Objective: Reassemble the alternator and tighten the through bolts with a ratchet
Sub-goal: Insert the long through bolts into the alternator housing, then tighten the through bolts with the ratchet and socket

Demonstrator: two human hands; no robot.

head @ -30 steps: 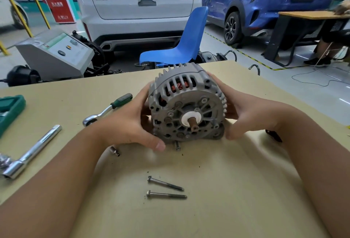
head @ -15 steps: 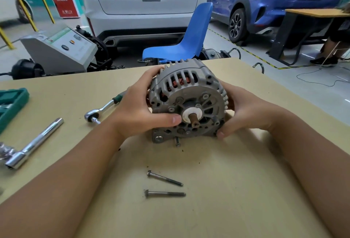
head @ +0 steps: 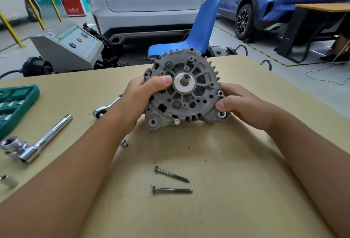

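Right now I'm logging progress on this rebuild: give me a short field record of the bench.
alternator: upright, end face toward camera, feet on table
left hand: grips its left side, thumb on the face
right hand: grips its lower right edge
through bolts: two loose on table, near the person
ratchet: lying unused behind left wrist

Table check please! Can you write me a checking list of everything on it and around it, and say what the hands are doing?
Surface: tan table, dark specks.
Job's things: alternator held upright on edge, shaft end facing the camera; two through bolts loose in front; ratchet behind left arm.
Clutter: chrome socket handle, green socket case, small bit.
Grips: left hand and right hand both grip the alternator.
Cables: thin wire on the floor.
Surroundings: blue chair, white car, blue car.
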